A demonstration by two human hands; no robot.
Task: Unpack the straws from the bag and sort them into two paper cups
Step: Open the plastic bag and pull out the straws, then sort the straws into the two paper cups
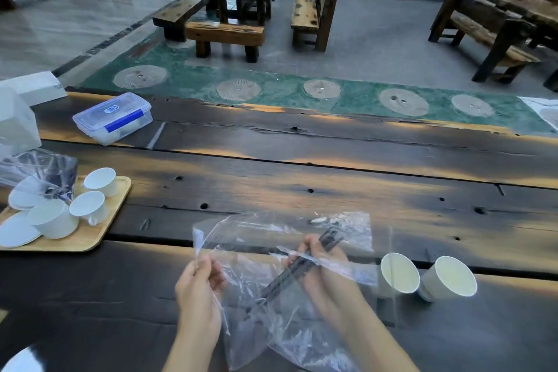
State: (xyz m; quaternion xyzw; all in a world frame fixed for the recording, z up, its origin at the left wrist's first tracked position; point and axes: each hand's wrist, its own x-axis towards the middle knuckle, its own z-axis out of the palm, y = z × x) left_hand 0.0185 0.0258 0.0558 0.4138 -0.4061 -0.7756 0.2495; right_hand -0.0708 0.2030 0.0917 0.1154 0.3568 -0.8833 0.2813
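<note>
The task is at its first stage. The left hand [197,290] pinches the edge of the clear bag [271,251] between thumb and fingers [208,266], holding its mouth up and open above the table [302,184]. The right hand [320,269] is inside the bag, its fingers closed round a bundle of dark straws [302,263]. The bundle lies on a slant, its upper end near the far side of the bag and its lower end down toward the person. The plastic blurs the view, so whether every straw is in that grip or some lie loose in the bag is hard to tell.

Both paper cups [398,273] stand to the right of the bag, just beside each other and tilted toward the person in this wide view. The nearer one is close to the bag's right edge; the farther cup [450,278] is beside it. Both look empty: no straw shows in either.

So nothing is sorted yet. Left to do, as I judge it: draw the bundle clear of the bag, put the bag aside, and split the straws between the two cups.
</note>
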